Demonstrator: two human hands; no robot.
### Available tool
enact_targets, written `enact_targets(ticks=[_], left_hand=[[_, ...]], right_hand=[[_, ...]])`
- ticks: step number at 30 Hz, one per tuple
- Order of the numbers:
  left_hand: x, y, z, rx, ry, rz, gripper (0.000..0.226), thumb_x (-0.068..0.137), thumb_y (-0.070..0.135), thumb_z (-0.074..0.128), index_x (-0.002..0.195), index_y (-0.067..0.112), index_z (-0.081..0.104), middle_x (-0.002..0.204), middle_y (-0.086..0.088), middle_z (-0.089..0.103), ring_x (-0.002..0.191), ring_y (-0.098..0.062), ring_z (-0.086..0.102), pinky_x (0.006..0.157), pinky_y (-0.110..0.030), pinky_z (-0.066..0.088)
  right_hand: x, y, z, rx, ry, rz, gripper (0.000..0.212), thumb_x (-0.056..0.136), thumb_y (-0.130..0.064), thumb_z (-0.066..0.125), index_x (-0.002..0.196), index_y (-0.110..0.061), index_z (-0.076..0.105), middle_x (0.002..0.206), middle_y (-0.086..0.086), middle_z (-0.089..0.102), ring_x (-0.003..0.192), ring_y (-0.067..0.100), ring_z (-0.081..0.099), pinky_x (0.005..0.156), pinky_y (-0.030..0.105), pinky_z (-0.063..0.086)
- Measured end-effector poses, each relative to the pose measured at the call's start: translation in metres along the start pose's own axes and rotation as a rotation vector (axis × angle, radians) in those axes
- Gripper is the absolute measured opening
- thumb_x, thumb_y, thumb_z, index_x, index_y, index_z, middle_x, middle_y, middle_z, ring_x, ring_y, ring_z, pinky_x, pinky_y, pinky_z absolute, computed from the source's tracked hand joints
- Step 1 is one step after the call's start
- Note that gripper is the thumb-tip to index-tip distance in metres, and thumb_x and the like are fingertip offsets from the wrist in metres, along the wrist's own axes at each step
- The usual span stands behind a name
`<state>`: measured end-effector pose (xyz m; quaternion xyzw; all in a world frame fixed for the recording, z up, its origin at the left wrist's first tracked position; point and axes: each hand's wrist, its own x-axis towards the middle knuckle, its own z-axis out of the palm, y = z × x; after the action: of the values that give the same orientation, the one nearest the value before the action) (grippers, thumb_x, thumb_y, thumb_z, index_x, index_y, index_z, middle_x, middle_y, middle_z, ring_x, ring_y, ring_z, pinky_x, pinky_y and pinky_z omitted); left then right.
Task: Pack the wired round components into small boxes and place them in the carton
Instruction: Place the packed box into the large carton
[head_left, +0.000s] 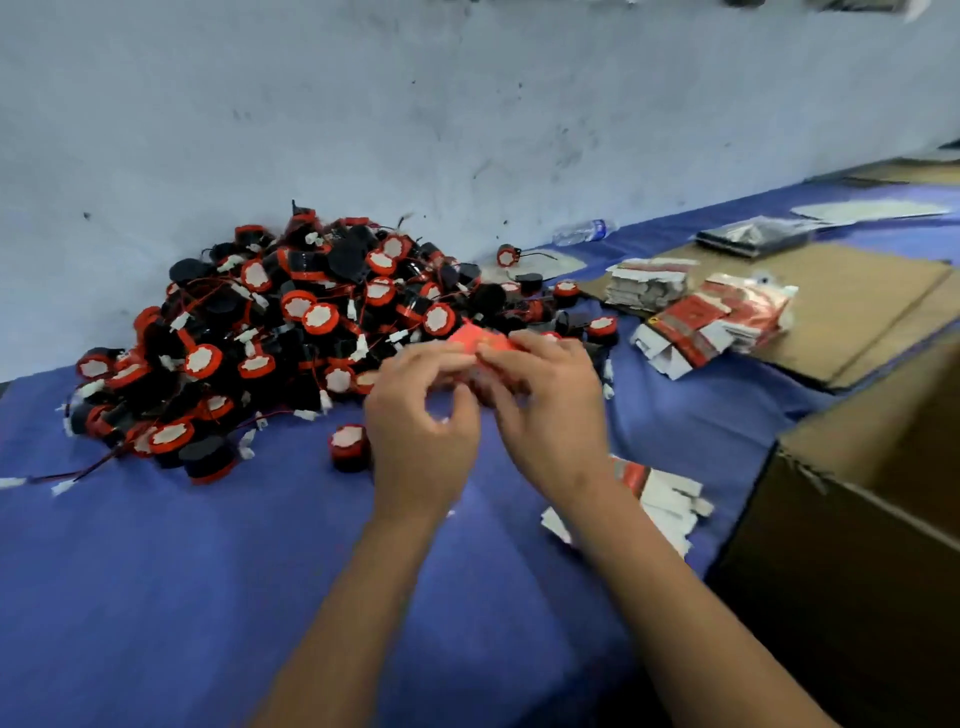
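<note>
Both hands raised over bench (156, 597), blue-covered. Left hand (423, 421) and right hand (550, 410) pinch one small red box (480, 345) between curled fingers; blurred. One round component (350, 447) stands just left of left hand. Big wired heap (291, 322) behind. Flat boxes (670, 501) under right wrist; open carton (852, 525) at right.
</note>
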<state>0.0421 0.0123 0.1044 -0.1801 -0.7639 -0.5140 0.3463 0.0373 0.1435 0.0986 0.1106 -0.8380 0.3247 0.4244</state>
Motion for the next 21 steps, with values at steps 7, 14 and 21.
enact_targets(ticks=[7,14,21], left_hand=[[-0.006,0.131,0.174,-0.073,-0.525,0.368,0.042,0.084,0.016,0.071,0.126,0.014,0.071,0.128,-0.005,0.069,0.125,-0.024,0.057,0.11,-0.033,0.04],[-0.029,0.127,0.237,0.146,-0.944,0.137,0.031,0.081,0.037,0.058,0.099,0.024,0.08,0.108,0.0,0.076,0.106,-0.023,0.066,0.092,-0.04,0.055],[-0.031,0.118,0.241,0.176,-0.921,0.157,0.03,0.093,0.035,0.055,0.111,0.03,0.078,0.115,0.008,0.075,0.107,-0.016,0.065,0.089,-0.033,0.052]], right_hand=[[0.013,0.062,-0.259,-0.519,-0.001,0.633,0.05,0.076,-0.045,0.085,0.121,-0.028,0.07,0.108,0.005,0.074,0.096,0.024,0.068,0.087,0.039,0.057],[-0.007,0.108,-0.275,-0.702,-0.593,1.059,0.035,0.082,-0.017,0.081,0.115,-0.016,0.07,0.108,0.009,0.069,0.098,0.029,0.066,0.091,0.045,0.059],[-0.008,0.114,-0.262,-0.653,-0.704,1.003,0.032,0.086,-0.019,0.081,0.116,-0.014,0.071,0.095,0.008,0.067,0.08,0.024,0.068,0.082,0.041,0.063]])
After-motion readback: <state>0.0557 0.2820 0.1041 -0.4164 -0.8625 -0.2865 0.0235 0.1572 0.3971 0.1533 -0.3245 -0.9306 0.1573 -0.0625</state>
